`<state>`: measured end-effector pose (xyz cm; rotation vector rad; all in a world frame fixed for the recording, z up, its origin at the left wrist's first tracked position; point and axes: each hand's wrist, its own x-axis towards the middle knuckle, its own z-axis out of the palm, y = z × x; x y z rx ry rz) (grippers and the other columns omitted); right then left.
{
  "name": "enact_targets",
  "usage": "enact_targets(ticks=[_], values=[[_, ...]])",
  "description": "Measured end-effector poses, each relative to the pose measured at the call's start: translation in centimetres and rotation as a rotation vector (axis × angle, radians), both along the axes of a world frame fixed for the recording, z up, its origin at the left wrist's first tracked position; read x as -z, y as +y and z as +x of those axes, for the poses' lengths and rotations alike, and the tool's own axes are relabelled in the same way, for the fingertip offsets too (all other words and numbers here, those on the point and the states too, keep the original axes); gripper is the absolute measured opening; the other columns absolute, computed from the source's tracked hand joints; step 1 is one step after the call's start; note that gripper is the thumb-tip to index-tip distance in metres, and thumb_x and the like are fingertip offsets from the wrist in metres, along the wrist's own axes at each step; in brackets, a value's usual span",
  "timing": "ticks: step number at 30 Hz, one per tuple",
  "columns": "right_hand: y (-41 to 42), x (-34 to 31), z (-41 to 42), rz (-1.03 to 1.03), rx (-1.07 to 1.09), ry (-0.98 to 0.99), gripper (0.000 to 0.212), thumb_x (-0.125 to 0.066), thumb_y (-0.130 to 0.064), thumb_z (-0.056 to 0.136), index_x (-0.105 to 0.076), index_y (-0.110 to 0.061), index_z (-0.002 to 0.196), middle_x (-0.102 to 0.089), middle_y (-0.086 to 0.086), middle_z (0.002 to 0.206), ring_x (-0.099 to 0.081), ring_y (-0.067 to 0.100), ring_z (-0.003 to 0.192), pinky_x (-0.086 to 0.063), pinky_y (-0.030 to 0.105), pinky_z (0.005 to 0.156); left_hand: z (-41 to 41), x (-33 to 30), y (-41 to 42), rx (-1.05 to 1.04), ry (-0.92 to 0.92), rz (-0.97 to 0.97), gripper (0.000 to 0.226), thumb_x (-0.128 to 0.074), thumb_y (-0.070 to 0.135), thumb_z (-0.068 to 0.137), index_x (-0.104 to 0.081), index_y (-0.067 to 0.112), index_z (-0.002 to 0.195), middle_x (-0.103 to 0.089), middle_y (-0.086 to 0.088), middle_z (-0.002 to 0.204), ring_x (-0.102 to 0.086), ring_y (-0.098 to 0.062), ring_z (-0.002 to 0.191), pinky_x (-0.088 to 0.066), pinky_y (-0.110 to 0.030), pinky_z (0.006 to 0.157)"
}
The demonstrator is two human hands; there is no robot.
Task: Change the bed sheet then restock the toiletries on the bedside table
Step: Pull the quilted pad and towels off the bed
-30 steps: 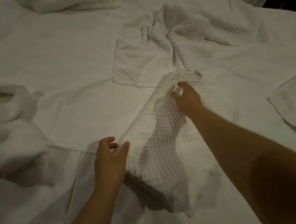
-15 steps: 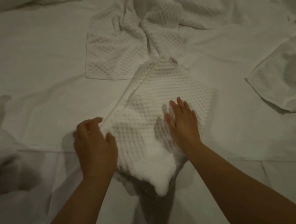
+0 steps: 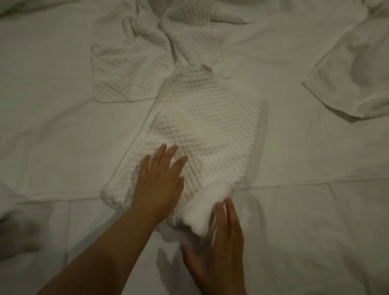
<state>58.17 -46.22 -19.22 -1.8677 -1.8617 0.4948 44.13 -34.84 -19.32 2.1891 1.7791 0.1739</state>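
A white waffle-weave towel (image 3: 205, 114) lies on the white bed sheet (image 3: 48, 111), its near part folded flat and its far part bunched up. A small label (image 3: 206, 67) shows near its middle. My left hand (image 3: 159, 182) lies flat on the near left part of the folded towel, fingers straight. My right hand (image 3: 219, 249), blurred, touches the towel's near corner (image 3: 205, 213) with straight fingers.
Another white towel (image 3: 356, 71) lies crumpled at the right. Rumpled white bedding (image 3: 4, 206) sits at the left edge, and more white fabric runs along the top. A seam in the sheet (image 3: 306, 183) crosses left to right.
My left hand moved from the towel's left edge onto its surface. My right hand came off the towel's middle and dropped down to its near corner. The view shifted nearer.
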Motion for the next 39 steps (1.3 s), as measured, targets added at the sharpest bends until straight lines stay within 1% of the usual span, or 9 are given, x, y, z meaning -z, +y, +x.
enact_targets(ticks=[4, 10, 19, 22, 26, 30, 34, 37, 39], values=[[0.8, -0.1, -2.0, -0.009, 0.324, -0.152, 0.064, -0.062, -0.039, 0.061, -0.046, -0.013, 0.117, -0.067, 0.008, 0.09, -0.066, 0.026, 0.075, -0.053, 0.037, 0.063, 1.0, -1.1, 2.4, 0.174, 0.12, -0.095, 0.059, -0.024, 0.04, 0.101, 0.01, 0.032, 0.149, 0.025, 0.005, 0.154, 0.029, -0.013, 0.138, 0.017, -0.047, 0.111], [-1.1, 0.7, 0.3, -0.071, 0.318, -0.244, 0.05, -0.063, -0.005, 0.048, -0.039, -0.027, 0.086, -0.055, -0.003, 0.062, -0.058, 0.025, 0.053, -0.03, 0.027, 0.056, -1.0, 0.8, 3.1, 0.223, 0.287, -0.389, 0.061, -0.011, 0.062, 0.094, 0.022, 0.045, 0.143, 0.033, 0.018, 0.149, 0.028, -0.023, 0.141, 0.006, -0.067, 0.107], [2.8, -3.8, -1.0, 0.218, 0.438, 0.082, 0.042, -0.041, -0.026, 0.083, -0.054, -0.013, 0.121, -0.044, 0.003, 0.132, -0.039, 0.016, 0.122, -0.033, 0.03, 0.102, 2.3, -1.9, 3.0, 0.31, 0.198, -0.064, 0.067, -0.02, 0.046, 0.1, 0.016, 0.021, 0.149, 0.033, 0.001, 0.151, 0.026, -0.02, 0.142, 0.014, -0.055, 0.111], [7.5, -2.7, -2.7, -0.087, 0.32, -0.008, 0.06, -0.016, -0.037, 0.09, -0.031, -0.023, 0.146, -0.008, -0.002, 0.159, -0.008, 0.015, 0.145, -0.011, 0.033, 0.118, 3.2, 0.2, 2.0, 0.419, 0.267, -0.138, 0.069, -0.017, 0.052, 0.096, 0.028, 0.026, 0.143, 0.041, 0.005, 0.144, 0.029, -0.024, 0.14, 0.011, -0.06, 0.111], [4.7, 3.4, -0.8, -0.353, 0.278, -0.257, 0.073, 0.004, -0.047, 0.081, -0.002, -0.026, 0.151, 0.019, -0.013, 0.15, 0.015, 0.011, 0.143, 0.005, 0.043, 0.117, -0.4, 2.9, 3.0, 0.189, 0.267, -0.168, 0.073, 0.012, 0.069, 0.078, 0.027, 0.034, 0.141, 0.028, 0.004, 0.154, 0.023, -0.029, 0.142, 0.009, -0.061, 0.109], [3.3, 3.2, -0.8, -0.346, 0.296, -0.354, 0.068, -0.015, -0.045, 0.088, -0.018, -0.016, 0.15, 0.001, -0.003, 0.155, -0.01, 0.021, 0.145, -0.002, 0.047, 0.113, -2.4, 1.2, 3.3, -0.05, 0.25, -0.246, 0.074, -0.013, 0.058, 0.095, 0.013, 0.016, 0.15, 0.021, -0.013, 0.156, 0.015, -0.035, 0.143, 0.008, -0.057, 0.112], [7.1, 0.6, -1.1, -0.267, 0.277, -0.401, 0.066, -0.025, -0.039, 0.086, -0.036, -0.008, 0.143, -0.017, 0.008, 0.151, -0.024, 0.022, 0.138, -0.018, 0.05, 0.107, -0.6, 0.9, 4.0, 0.216, 0.146, 0.018, 0.067, -0.025, 0.045, 0.092, -0.028, 0.008, 0.147, -0.02, -0.013, 0.155, -0.017, -0.029, 0.143, -0.007, -0.056, 0.111], [12.4, -0.4, 0.0, -0.368, 0.051, -0.304, 0.059, -0.005, -0.045, 0.092, 0.01, -0.027, 0.147, 0.022, -0.006, 0.152, 0.02, 0.013, 0.141, 0.008, 0.04, 0.113, 1.5, 1.0, 5.7, 0.372, 0.16, -0.065, 0.075, 0.009, 0.053, 0.081, 0.002, 0.025, 0.151, 0.014, 0.003, 0.157, 0.017, -0.019, 0.143, 0.011, -0.051, 0.113], [15.2, 0.7, 1.6, -0.43, -0.039, -0.349, 0.069, 0.005, -0.048, 0.083, 0.007, -0.031, 0.15, 0.018, -0.007, 0.156, 0.016, 0.014, 0.144, 0.01, 0.04, 0.114, 1.9, 1.6, 7.4, 0.303, 0.223, -0.135, 0.081, 0.021, 0.058, 0.072, 0.016, 0.029, 0.148, 0.023, 0.004, 0.156, 0.024, -0.017, 0.142, 0.014, -0.051, 0.112]])
